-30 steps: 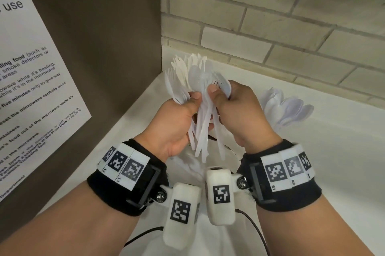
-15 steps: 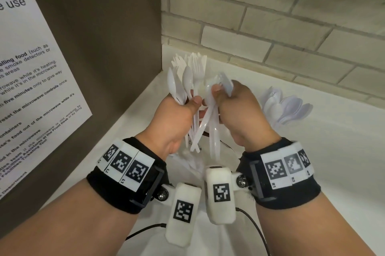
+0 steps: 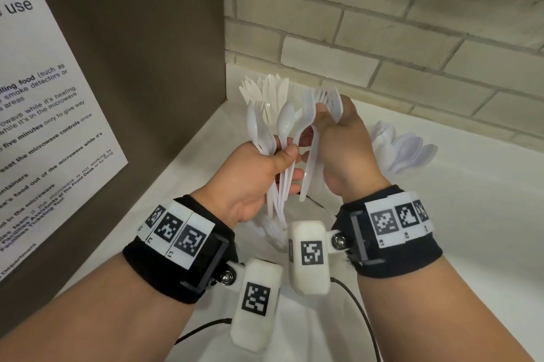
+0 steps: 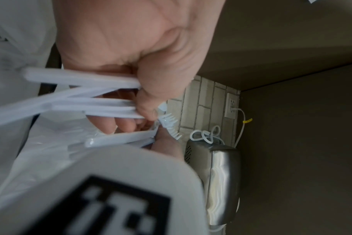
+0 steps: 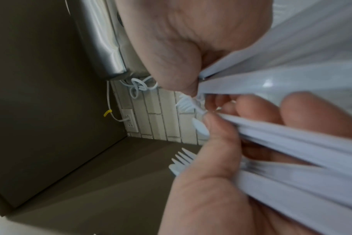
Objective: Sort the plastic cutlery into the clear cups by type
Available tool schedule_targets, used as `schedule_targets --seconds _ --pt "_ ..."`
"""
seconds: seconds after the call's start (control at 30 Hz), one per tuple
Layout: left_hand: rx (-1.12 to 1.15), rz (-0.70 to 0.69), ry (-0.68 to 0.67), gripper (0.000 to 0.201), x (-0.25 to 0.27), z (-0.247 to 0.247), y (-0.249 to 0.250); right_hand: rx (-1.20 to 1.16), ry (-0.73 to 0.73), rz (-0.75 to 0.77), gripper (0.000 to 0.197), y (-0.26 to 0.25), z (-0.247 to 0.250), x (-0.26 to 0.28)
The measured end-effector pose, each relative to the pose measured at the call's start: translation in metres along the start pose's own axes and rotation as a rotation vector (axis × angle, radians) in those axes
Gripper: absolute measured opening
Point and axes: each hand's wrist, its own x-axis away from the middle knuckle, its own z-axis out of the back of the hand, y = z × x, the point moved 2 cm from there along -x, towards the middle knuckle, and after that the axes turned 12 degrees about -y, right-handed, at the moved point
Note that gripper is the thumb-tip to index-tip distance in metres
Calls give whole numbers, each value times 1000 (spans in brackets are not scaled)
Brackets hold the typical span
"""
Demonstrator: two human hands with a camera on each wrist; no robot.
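In the head view my left hand (image 3: 290, 155) grips a bundle of white plastic cutlery (image 3: 265, 132), forks with one spoon (image 3: 286, 120), heads up. Close to its right my right hand (image 3: 326, 123) pinches several forks (image 3: 323, 99) by the neck, handles hanging down. The left wrist view shows the left hand (image 4: 145, 101) curled round the handles (image 4: 86, 105). Another cluster of knives and forks (image 3: 269, 86) stands upright behind in the corner. A fan of spoons (image 3: 409, 149) stands to the right. The cups' clear walls cannot be made out.
A brown panel with a printed notice (image 3: 44, 114) closes off the left side. A pale brick wall (image 3: 382, 38) runs behind the white counter (image 3: 456, 229). A thin plastic bag (image 3: 270, 232) lies under the hands. A metal appliance (image 4: 217, 174) and a wall socket (image 4: 230, 105) show in the wrist views.
My right hand has drawn several forks out of the bundle and lifted them up and to the right. The left hand keeps the thinner bundle, now showing a spoon.
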Motion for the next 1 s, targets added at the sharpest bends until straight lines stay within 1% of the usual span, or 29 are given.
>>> schedule_targets --seconds 0.1,0.2,0.23,0.3,0.4,0.43,0.5,0.57,0.63,0.7,0.77,0.9,1.0 --pt "-35 11 -11 9 0 0 -1 -47 -46 -18 25 1 -5 5" --pt "-46 21 -52 10 1 -1 -1 6 -74 -21 21 5 -8 5" --pt "-35 19 -61 10 1 -2 -1 14 -65 -17 22 6 -8 4" --pt "4 5 -63 11 0 -1 -1 -16 0 -22 20 6 -5 2" --pt "73 10 -88 13 0 1 -2 -158 107 13 12 -5 4 3" --pt "90 21 -101 10 0 1 -3 -162 122 43 11 -9 7 3" --pt "98 38 -91 12 0 3 -3 -51 122 100 17 -16 8 3" --pt "72 36 -63 13 -1 4 -2 117 64 126 26 -22 5 5" --pt "31 19 -38 13 -3 4 -1 203 -20 97 30 -24 0 8" --pt "-25 -10 -9 17 -4 5 -1 225 -104 55 23 -22 -5 9" --pt "-84 -22 -9 23 -5 5 -1 248 -150 31 19 -20 -11 8" --pt "-105 12 -101 23 -5 9 0 289 -216 11 21 -18 -19 3" --pt "-117 11 -184 14 -4 15 0 261 -218 7 15 -19 -21 -1"
